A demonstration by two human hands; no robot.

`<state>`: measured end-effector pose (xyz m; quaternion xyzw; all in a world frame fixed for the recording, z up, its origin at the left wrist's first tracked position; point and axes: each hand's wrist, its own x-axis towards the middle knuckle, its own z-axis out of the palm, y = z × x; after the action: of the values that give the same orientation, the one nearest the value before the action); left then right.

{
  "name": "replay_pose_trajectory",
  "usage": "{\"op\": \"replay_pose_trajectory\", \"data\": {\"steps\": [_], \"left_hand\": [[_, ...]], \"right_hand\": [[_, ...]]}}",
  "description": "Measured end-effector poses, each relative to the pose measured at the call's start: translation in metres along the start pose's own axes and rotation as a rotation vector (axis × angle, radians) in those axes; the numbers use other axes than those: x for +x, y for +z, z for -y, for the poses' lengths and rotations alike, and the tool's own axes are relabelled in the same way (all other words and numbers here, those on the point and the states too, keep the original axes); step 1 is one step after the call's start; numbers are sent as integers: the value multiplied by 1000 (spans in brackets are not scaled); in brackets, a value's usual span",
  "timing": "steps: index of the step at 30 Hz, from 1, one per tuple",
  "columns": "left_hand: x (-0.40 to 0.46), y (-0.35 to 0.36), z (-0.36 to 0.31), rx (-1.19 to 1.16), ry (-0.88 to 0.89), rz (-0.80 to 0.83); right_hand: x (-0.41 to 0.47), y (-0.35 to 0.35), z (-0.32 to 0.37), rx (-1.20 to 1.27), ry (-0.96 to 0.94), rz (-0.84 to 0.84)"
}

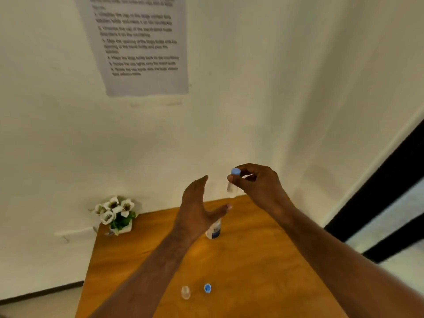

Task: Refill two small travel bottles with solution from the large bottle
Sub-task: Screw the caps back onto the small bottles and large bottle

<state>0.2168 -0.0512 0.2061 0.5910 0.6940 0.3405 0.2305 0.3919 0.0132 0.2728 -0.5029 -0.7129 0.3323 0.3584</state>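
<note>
Above wooden table (263, 260), right grip (254, 182) pinching capped travel bottle (232, 183), left grip (202, 210) released.

wall sheet (140, 42) txt too blurred to read; left hand (197, 210) hides large bottle (213, 230) top.

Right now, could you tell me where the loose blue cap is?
In the head view, the loose blue cap lies on the wooden table near its front edge, just right of the uncapped small bottle.

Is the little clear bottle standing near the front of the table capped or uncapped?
Uncapped. The small clear bottle stands upright with a bare, open top, and a loose blue cap lies apart to its right on the table.
</note>
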Motion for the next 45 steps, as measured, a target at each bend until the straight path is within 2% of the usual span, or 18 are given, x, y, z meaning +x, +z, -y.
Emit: {"op": "replay_pose_trajectory", "data": {"steps": [5, 11, 16, 21, 29, 39, 45], "left_hand": [[20, 56, 34, 255, 15, 41], [63, 125, 40, 450, 71, 71], [96, 173, 36, 512, 64, 82], [115, 203, 37, 568, 28, 116], [126, 212, 47, 603, 27, 119], [120, 199, 40, 595, 22, 107], [94, 163, 34, 603, 17, 98]], "right_hand": [[19, 16, -86, 9, 135, -18], [57, 27, -202, -25, 277, 0], [97, 41, -276, -42, 315, 51], [126, 51, -322, -61, 348, 92], [134, 64, -355, -26, 371, 143], [129, 61, -351, -58, 365, 174], [87, 48, -325, -115, 393, 98]]}}
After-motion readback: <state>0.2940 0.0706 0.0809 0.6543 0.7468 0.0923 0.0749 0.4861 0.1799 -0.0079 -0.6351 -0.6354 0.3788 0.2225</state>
